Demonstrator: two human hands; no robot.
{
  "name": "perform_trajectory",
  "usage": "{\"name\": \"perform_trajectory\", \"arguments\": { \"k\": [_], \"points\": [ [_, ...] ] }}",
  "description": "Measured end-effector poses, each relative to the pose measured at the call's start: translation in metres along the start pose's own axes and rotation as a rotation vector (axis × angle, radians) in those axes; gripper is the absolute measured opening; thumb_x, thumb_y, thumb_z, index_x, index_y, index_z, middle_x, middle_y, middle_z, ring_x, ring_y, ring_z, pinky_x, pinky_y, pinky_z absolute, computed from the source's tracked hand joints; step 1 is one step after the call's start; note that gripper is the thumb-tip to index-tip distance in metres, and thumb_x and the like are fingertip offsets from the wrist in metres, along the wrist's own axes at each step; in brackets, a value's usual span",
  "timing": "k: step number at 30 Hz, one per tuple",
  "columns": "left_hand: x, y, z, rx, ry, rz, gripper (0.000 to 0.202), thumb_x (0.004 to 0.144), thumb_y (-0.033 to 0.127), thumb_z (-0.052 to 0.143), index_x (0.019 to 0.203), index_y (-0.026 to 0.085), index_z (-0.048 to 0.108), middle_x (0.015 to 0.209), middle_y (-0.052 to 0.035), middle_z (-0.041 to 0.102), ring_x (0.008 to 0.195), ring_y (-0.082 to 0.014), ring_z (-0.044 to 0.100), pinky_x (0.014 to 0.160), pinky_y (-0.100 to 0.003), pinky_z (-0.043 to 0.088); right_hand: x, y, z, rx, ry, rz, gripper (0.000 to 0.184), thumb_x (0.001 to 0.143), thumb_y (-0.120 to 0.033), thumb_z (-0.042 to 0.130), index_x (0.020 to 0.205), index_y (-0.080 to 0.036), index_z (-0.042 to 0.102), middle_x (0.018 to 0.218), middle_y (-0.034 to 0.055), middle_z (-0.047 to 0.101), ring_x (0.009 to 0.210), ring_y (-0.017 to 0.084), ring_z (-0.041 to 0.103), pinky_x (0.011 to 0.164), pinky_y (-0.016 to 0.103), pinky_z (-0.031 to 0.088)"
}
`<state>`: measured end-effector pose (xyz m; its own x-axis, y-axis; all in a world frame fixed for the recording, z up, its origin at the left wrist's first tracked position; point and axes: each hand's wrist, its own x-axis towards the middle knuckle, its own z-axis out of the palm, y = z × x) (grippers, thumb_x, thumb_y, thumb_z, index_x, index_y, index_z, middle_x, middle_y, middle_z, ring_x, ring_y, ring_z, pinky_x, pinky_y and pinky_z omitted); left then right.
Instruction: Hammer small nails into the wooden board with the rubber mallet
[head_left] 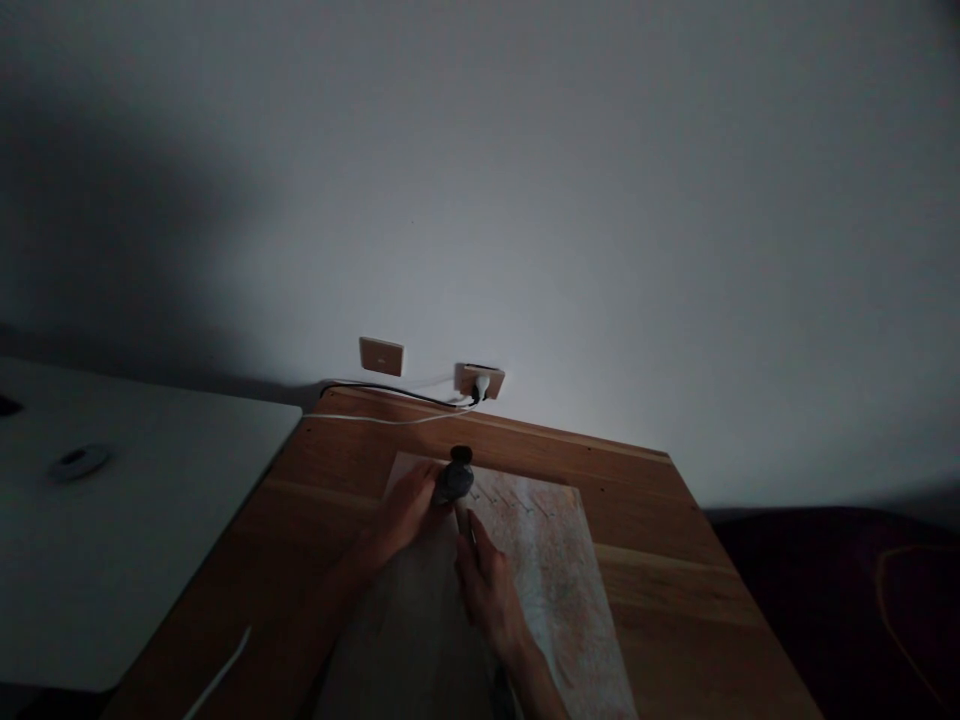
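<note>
Far L: 1 wht tabletop [161,550] w/ 2 items on it: 1 small pale roundish thing, dark in the middle [81,461], and 1 dark bit [9,405] at the pic's edge, too blurry to ID. Next, 1 thin wht strip [217,675] lower L, by the wood desk's near L side.

Ctr: 2 hands, 1 hammer, 1 board. L hand [409,505] is at the board's upper L, right beside the hammer head; fingertips partly hidden, so can't tell if they're pinching anything. Hammer [454,482], dark head w/ pale handle, is over the board's upper part, head nr the far edge. R hand [484,580] is wrapped round the handle, fingers curled in. Just R of the head, approx. 5 thin nails [529,508] in a row nr the board's far edge; exact no. unclear.

Behind, on wall: 2 plates. L plate [382,357] has a faint mark, too small to read; R plate [491,380] has 2 plugs, 1 wht, 1 blk, w/ cables running L.

Surfaces/room: board [536,590] is pale, patchy w/ reddish-brn, lying on the wood desk [675,575], which meets a plain grey-wht wall [600,200]. Light's dim. Far R: 1 dark purplish thing [817,590] w/ an orange-ish line.
</note>
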<state>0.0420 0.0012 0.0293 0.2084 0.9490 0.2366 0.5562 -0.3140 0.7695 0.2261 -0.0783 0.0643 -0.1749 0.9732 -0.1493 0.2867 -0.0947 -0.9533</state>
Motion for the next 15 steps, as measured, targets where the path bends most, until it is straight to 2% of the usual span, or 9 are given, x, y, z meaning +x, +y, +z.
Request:
{"name": "perform_trajectory", "arguments": {
  "k": [4,9,15],
  "points": [
    [0.0,-0.006,0.004,0.027,0.008,-0.031,0.032,0.081,0.016,0.066,0.113,0.019,0.069,0.115,-0.0118,0.069,0.107,-0.031,0.066,0.094,-0.044,0.054,0.0,0.0,0.002,-0.021,-0.027,0.039,0.074,0.097,-0.069,0.053,0.146,-0.013,0.059,0.061,-0.0009,0.058,0.05,0.017,0.053,0.051,0.027,0.046],
    [0.001,-0.006,0.007,0.042,0.028,-0.04,0.027,0.082,0.017,0.062,0.107,0.019,0.07,0.109,-0.0099,0.071,0.103,-0.029,0.067,0.092,-0.041,0.053,-0.003,0.003,0.002,0.051,-0.036,0.068,0.079,0.091,-0.069,0.063,0.15,-0.017,0.055,0.067,0.0005,0.063,0.049,0.017,0.057,0.044,0.026,0.046],
    [0.003,-0.003,0.006,0.05,0.043,-0.026,0.023,0.081,0.019,0.065,0.103,0.02,0.07,0.106,-0.0091,0.072,0.101,-0.0281,0.068,0.092,-0.04,0.054,-0.013,-0.002,-0.002,0.079,-0.069,0.108,0.089,0.091,-0.072,0.058,0.155,-0.01,0.047,0.065,-0.0012,0.059,0.048,0.017,0.059,0.038,0.024,0.047]
  ]
}}
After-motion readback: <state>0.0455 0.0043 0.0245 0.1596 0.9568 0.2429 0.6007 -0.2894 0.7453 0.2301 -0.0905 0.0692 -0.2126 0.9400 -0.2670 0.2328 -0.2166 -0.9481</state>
